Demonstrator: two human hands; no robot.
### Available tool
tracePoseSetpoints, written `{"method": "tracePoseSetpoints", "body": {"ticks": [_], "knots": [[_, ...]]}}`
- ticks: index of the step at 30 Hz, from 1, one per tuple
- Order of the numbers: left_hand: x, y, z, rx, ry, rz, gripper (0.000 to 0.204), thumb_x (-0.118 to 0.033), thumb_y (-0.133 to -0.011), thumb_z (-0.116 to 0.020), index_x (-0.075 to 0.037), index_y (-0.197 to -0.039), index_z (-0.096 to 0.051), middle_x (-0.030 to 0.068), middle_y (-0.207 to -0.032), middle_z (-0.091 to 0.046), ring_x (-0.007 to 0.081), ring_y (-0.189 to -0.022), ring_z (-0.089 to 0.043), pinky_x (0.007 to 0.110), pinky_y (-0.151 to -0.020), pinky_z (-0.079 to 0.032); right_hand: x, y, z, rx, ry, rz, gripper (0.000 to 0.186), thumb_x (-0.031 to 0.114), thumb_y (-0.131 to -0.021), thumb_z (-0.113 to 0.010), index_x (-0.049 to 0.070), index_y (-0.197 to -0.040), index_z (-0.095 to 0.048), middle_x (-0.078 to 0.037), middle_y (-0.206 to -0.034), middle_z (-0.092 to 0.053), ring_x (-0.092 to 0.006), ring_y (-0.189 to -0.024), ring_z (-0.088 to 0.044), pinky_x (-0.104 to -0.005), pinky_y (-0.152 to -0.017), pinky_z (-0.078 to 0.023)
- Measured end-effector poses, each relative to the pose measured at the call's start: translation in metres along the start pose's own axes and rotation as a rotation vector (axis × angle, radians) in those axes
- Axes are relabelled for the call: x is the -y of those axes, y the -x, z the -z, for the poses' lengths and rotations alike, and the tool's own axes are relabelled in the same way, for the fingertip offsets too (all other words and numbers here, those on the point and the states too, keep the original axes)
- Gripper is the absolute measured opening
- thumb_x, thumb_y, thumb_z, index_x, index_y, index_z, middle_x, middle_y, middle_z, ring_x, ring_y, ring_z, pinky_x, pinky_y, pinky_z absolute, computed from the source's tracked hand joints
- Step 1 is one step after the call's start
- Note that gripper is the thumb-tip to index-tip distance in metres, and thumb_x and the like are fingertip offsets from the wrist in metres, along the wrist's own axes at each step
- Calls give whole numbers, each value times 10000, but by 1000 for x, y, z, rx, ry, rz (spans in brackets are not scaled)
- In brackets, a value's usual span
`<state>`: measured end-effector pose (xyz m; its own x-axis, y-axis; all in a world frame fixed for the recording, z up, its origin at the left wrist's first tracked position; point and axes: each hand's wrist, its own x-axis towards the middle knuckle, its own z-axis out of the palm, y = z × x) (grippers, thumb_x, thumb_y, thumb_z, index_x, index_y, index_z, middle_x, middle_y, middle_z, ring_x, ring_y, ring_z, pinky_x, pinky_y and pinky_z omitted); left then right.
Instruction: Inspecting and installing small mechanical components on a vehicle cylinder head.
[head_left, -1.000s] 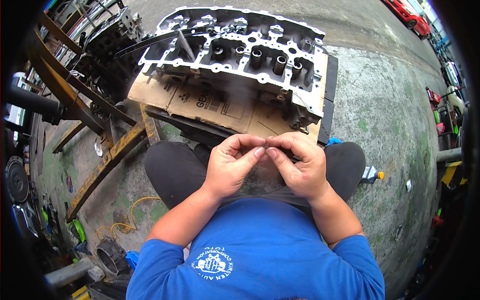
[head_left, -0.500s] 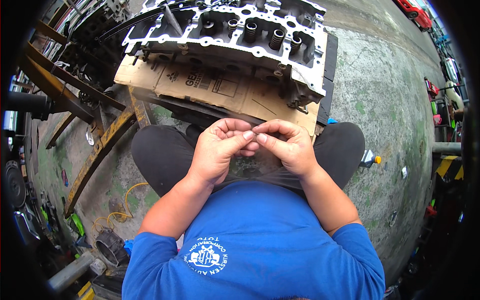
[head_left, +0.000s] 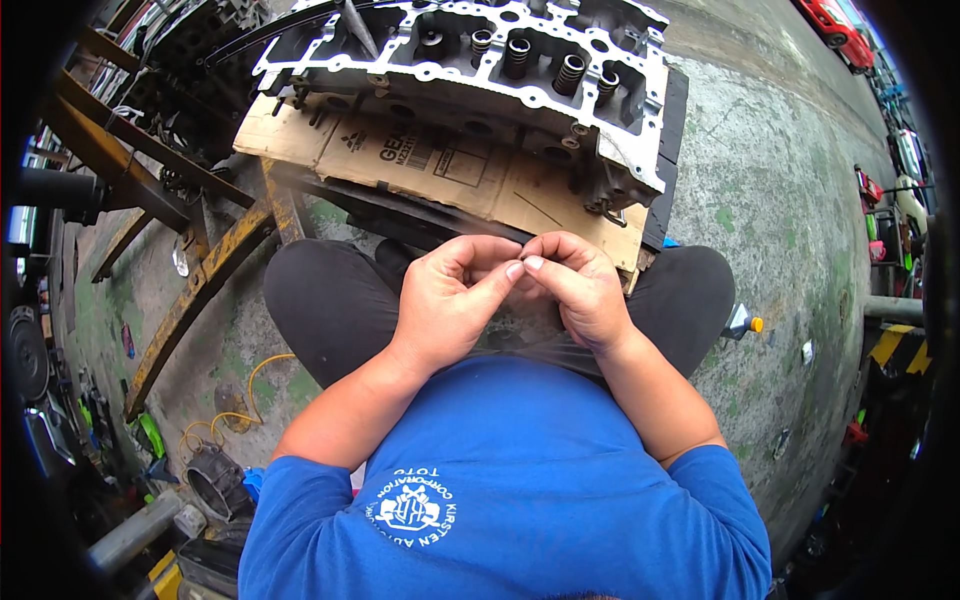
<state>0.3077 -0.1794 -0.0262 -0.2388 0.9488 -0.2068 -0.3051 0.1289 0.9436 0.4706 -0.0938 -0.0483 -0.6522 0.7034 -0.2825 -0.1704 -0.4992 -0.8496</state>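
Between my knees, my left hand (head_left: 452, 298) and my right hand (head_left: 580, 285) meet with thumbs and forefingers pinched together. A tiny dark piece shows at the fingertips, too small to name. Beyond my hands lies an engine cylinder head (head_left: 535, 97), with a bright machined rim and dark recesses. Several coiled valve springs (head_left: 570, 75) stand upright in it. The cylinder head rests on a flattened cardboard box (head_left: 350, 150); neither hand touches it.
A rusty yellow steel frame (head_left: 200, 290) curves along the left. Behind it sits another dark engine part (head_left: 190, 60). A yellow hose (head_left: 255, 385) lies on the floor at left. By my right knee is a bottle with a yellow cap (head_left: 757, 325). A thin rod lies on the cardboard.
My hands have shifted slightly right, and their fingertips are closer together. The cylinder head and cardboard appear a little further right as the view moves.
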Motion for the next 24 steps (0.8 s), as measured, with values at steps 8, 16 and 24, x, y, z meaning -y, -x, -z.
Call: {"method": "tracePoseSetpoints", "body": {"ticks": [8, 16, 24], "knots": [[6, -8, 12, -13, -795, -736, 95, 12, -827, -729, -25, -900, -681, 128, -863, -685, 316, -789, -674, 402, -723, -556, 7, 14, -5, 3, 299, -20, 199, 136, -975, -717, -38, -1072, -710, -33, -948, -713, -68, -840, -627, -232, -749, -529], [11, -6, 15, -26, -807, -801, 166, 52, -783, -707, -38, -922, -688, 100, -850, -684, 292, -758, -665, 385, -697, -544, -3, 12, -4, -15, 67, -162, 232, 195, -943, -783, -4, -1031, -703, -71, -896, -722, -125, -783, -686, -260, -681, -566], [13, -13, 19, -140, -817, -854, 166, 44, -741, -753, -52, -871, -711, 86, -819, -695, 269, -730, -677, 370, -667, -548, -3, 4, -8, -53, -49, -222, 221, 165, -972, -739, -12, -1087, -673, -80, -958, -715, -130, -797, -692, -251, -662, -585]]}}
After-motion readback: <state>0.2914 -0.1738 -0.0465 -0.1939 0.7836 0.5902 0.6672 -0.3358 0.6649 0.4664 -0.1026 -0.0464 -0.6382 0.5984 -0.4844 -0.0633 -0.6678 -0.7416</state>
